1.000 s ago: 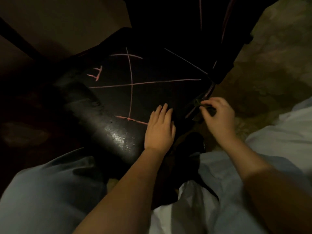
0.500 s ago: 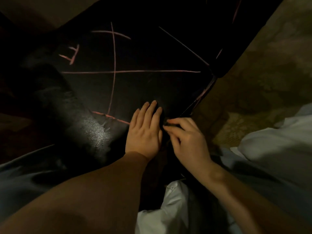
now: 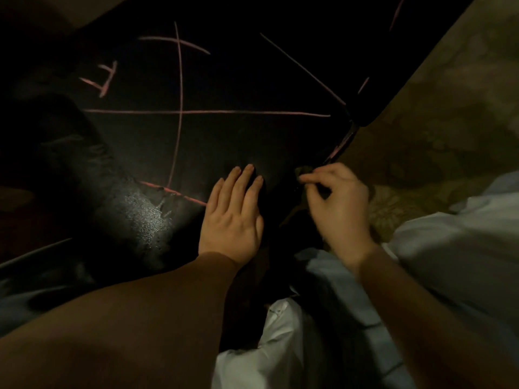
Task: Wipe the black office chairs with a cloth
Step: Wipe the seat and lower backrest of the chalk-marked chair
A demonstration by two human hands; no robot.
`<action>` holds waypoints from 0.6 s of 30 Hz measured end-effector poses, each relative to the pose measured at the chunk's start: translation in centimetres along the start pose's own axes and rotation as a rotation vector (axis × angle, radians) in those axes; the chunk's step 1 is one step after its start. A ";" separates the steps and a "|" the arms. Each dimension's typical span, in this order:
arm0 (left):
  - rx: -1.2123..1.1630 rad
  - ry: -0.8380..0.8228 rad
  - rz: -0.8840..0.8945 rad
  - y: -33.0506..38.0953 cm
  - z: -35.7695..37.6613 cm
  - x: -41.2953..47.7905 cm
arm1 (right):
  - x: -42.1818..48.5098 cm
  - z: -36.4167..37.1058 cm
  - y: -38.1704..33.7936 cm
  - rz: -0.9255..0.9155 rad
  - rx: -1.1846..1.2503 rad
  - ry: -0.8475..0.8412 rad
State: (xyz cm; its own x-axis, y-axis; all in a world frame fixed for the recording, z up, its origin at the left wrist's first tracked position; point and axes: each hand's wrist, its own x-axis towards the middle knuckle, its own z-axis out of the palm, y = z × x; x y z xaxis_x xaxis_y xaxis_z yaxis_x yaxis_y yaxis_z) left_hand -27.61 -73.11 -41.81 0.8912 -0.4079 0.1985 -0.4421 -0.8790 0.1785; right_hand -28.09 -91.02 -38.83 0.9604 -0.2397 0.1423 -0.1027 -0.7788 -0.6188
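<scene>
Pressing flat on the black chair seat point(image 3: 238, 136), the left hand point(image 3: 233, 220) lies palm down, 4 fingers straight, pointing away from the person. The right hand point(image 3: 339, 203) curls its fingers, pinching a small dark cloth point(image 3: 303, 172) at the seat's right edge. Pink lines point(image 3: 207, 111) cross the seat. The cloth is bunched, so its long axis cannot be told.

The only view came from a wide-angle camera worn on the person's head. It faced forward and steeply down, close above the black chair seat point(image 3: 224, 136), which filled the upper left and middle. Both forearms entered from the bottom edge. The left hand point(image 3: 233, 217), the right hand point(image 3: 339, 203) and the cloth point(image 3: 304, 172) sat near centre, and the patterned floor point(image 3: 449, 122) lay to the right.
</scene>
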 end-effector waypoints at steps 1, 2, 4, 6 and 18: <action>-0.002 0.003 0.001 0.0 0.0 0.0 | -0.9 0.4 -0.7 -0.050 -0.010 -0.034; -0.004 0.007 0.003 -0.1 0.0 0.0 | -1.7 0.7 -1.2 -0.098 -0.021 -0.062; -0.006 0.015 0.010 -0.2 0.0 -0.1 | -2.7 1.1 -1.9 -0.158 -0.027 -0.103; -0.006 0.014 0.016 -0.4 0.0 -0.1 | -2.4 1.0 -1.9 -0.181 -0.026 -0.135; -0.004 -0.021 0.025 -0.9 0.0 -0.5 | -0.6 0.0 0.0 -0.018 -0.041 -0.044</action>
State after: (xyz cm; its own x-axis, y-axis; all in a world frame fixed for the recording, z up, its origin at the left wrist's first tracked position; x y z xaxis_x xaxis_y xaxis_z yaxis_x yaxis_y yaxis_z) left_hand -27.61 -72.12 -42.02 0.8818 -0.4348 0.1829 -0.4646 -0.8675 0.1777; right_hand -28.65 -90.89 -38.93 0.9724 -0.2011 0.1186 -0.0953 -0.8058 -0.5845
